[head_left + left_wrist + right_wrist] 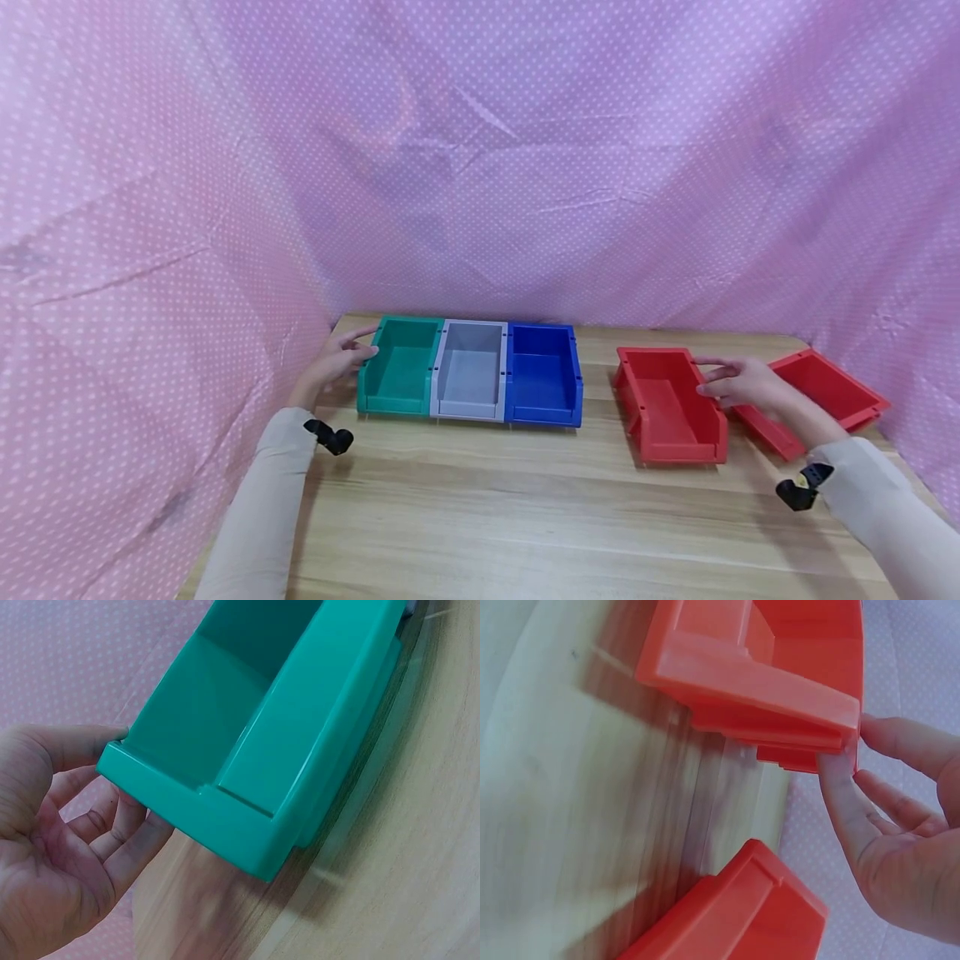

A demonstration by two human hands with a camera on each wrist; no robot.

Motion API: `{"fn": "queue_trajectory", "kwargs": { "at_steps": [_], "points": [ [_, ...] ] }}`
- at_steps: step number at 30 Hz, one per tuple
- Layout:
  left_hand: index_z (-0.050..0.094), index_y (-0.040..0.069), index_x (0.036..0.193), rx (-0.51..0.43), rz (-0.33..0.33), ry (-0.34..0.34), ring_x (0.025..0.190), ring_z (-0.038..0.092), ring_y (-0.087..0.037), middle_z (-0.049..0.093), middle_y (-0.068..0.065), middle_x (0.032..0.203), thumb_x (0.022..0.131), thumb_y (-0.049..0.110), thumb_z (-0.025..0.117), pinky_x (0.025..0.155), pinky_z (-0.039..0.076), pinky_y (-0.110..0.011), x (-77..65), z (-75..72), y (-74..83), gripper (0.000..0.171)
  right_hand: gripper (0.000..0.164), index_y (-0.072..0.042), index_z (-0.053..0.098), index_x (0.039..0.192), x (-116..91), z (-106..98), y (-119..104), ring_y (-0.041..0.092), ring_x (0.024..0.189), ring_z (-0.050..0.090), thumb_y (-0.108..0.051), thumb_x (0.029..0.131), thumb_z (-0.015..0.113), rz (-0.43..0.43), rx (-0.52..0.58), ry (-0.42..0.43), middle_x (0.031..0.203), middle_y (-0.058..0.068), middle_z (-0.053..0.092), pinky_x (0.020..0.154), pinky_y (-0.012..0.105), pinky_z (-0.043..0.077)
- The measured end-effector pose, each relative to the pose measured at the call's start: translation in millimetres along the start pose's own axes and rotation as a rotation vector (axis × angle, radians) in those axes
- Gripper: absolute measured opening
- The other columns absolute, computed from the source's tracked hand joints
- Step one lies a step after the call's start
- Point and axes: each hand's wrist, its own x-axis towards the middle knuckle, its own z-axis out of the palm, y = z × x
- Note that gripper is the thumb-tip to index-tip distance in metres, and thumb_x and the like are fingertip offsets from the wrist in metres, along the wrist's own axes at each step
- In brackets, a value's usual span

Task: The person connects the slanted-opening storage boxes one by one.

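My left hand (341, 358) is at the outer side of a green plastic storage bin (408, 367). In the left wrist view, its thumb is at the rim and the other fingers lie against the wall from outside. A grey bin (471, 371) and a blue bin (543, 375) stand side by side with the green one in a row. My right hand (742, 383) pinches the right rim of a red bin (667, 408), near its back corner. A second red bin (832, 383) sits at an angle beyond the right hand, partly hidden by the forearm.
The bins are on a light wood-grain table (480, 508). Pink dotted cloth (525, 167) hangs behind the table and along both sides. A stretch of bare wood separates the blue bin from the nearer red one. Black wrist devices (330, 437) are strapped over the sleeves.
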Motion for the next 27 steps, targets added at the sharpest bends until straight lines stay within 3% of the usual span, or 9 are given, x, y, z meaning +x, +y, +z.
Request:
{"fn": "queue_trajectory", "kwargs": {
  "at_steps": [9, 20, 27],
  "points": [
    [0.038, 0.012, 0.158, -0.048, 0.007, -0.015, 0.081, 0.050, -0.010, 0.055, 0.004, 0.095, 0.103, 0.020, 0.063, 0.076, 0.050, -0.026, 0.6, -0.6, -4.0, 0.061, 0.071, 0.009, 0.033, 0.153, 5, 1, -4, 0.020, 0.097, 0.072, -0.012, 0.096, 0.070, 0.024, -0.006, 0.002, 0.122, 0.027, 0.067, 0.085, 0.043, 0.062],
    [0.037, 0.012, 0.159, -0.024, -0.003, -0.009, 0.083, 0.051, -0.013, 0.059, -0.002, 0.104, 0.103, 0.021, 0.061, 0.078, 0.051, -0.026, -1.4, -1.2, -1.9, 0.061, 0.072, 0.006, 0.032, 0.155, 11, 5, -6, 0.023, 0.102, 0.072, -0.013, 0.096, 0.069, 0.013, 0.012, 0.003, 0.135, 0.037, 0.056, 0.088, 0.045, 0.061],
    [0.035, 0.016, 0.160, -0.025, -0.020, -0.019, 0.085, 0.050, -0.013, 0.056, -0.002, 0.107, 0.104, 0.023, 0.061, 0.078, 0.049, -0.028, -1.5, -0.4, -1.0, 0.062, 0.071, 0.008, 0.031, 0.155, 14, 7, -8, 0.021, 0.099, 0.072, -0.010, 0.097, 0.068, 0.013, 0.019, 0.012, 0.134, 0.038, 0.056, 0.086, 0.044, 0.061]
  ]
}}
